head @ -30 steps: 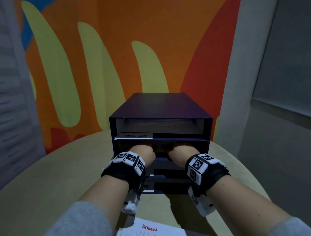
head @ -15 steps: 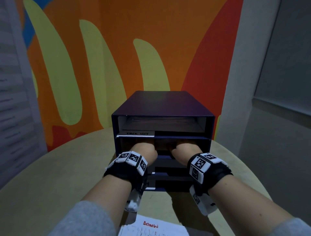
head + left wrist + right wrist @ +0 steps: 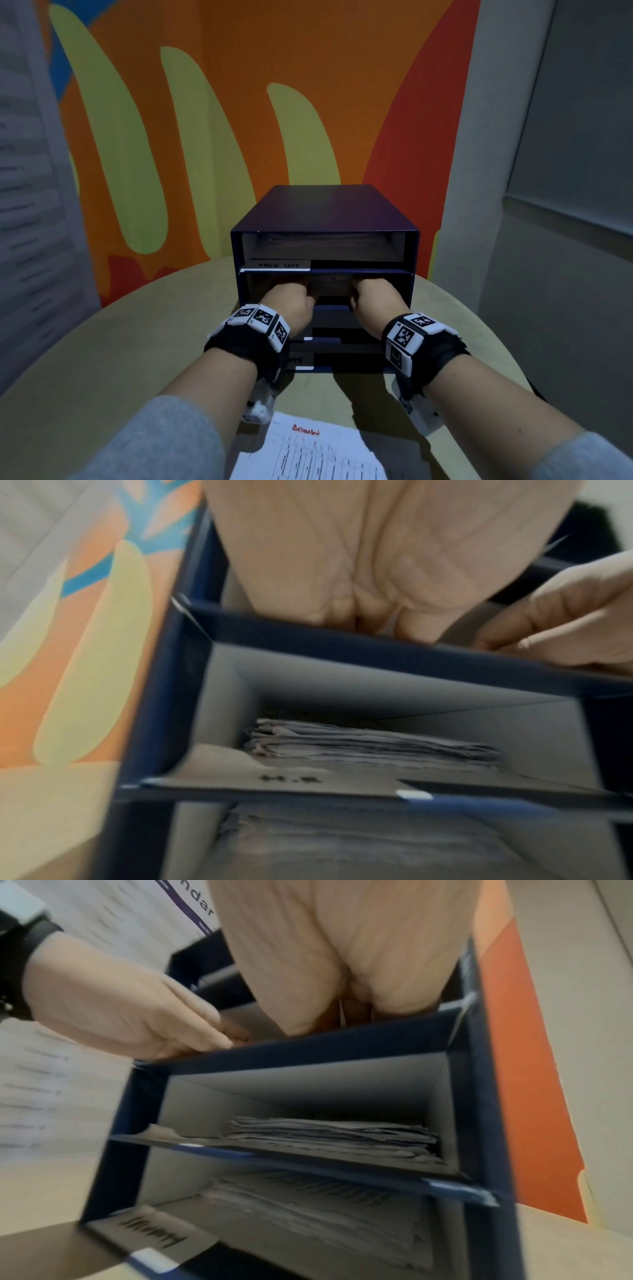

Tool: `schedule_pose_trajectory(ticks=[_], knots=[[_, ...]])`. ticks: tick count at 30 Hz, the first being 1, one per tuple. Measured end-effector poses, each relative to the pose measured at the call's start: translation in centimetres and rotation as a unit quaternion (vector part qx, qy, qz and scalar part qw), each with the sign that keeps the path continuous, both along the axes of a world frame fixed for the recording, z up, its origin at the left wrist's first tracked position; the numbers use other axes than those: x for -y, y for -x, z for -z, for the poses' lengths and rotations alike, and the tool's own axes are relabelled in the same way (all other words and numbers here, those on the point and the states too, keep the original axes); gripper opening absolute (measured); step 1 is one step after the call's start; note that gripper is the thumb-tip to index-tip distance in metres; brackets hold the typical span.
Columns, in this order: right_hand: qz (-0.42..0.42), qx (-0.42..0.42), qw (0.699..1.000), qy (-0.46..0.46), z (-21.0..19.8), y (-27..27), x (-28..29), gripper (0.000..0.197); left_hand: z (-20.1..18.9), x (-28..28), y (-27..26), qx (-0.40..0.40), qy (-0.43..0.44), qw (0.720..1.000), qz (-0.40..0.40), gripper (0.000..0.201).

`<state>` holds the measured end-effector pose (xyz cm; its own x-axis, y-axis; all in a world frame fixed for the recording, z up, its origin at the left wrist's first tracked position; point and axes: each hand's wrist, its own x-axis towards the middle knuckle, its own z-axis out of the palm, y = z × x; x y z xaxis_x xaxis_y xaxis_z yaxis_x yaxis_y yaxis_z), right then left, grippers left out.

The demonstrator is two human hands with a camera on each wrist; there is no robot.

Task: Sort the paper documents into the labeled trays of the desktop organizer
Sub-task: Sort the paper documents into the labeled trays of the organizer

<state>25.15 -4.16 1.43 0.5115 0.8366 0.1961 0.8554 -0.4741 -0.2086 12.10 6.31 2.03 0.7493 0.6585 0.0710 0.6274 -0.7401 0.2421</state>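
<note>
A dark blue organizer [image 3: 325, 209] with several stacked trays stands on the round table. Both hands reach into the second tray from the top. My left hand [image 3: 291, 301] is on the left and my right hand [image 3: 373, 298] on the right, with a dim paper surface [image 3: 334, 287] between them. The right wrist view shows the left hand [image 3: 120, 1010] with fairly straight fingers lying over the tray's front lip. In the left wrist view the right hand [image 3: 565, 620] touches that lip with its fingertips. Paper stacks [image 3: 373, 742] [image 3: 332, 1134] fill the trays below. A printed sheet [image 3: 308, 452] with red writing lies near me.
The beige table [image 3: 137, 342] has bare room left and right of the organizer. The top tray carries a white label [image 3: 279, 265]. An orange and yellow painted wall [image 3: 308, 102] stands close behind, and a pale pillar [image 3: 479, 171] is at the right.
Both hands have drawn back a little from the second tray, showing more of the thumbs. The view has tilted down, so more of the sheet on the table shows.
</note>
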Motion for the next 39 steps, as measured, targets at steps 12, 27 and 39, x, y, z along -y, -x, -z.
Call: schedule_pose_trajectory(ticks=[12, 27, 39], knots=[[-0.023, 0.006, 1.000, 0.010, -0.9, 3.0, 6.9, 0.025, 1.5, 3.3, 8.3, 0.000, 0.051, 0.995, 0.080, 0.057], [-0.035, -0.082, 0.952, 0.292, 5.6, 6.1, 13.2, 0.058, 7.1, 6.6, 12.1, -0.187, 0.128, 0.973, 0.051, 0.099], [0.027, -0.101, 0.972, 0.213, 5.6, 7.1, 13.9, 0.052, 7.2, 7.0, 12.5, -0.061, 0.087, 0.993, 0.049, 0.021]])
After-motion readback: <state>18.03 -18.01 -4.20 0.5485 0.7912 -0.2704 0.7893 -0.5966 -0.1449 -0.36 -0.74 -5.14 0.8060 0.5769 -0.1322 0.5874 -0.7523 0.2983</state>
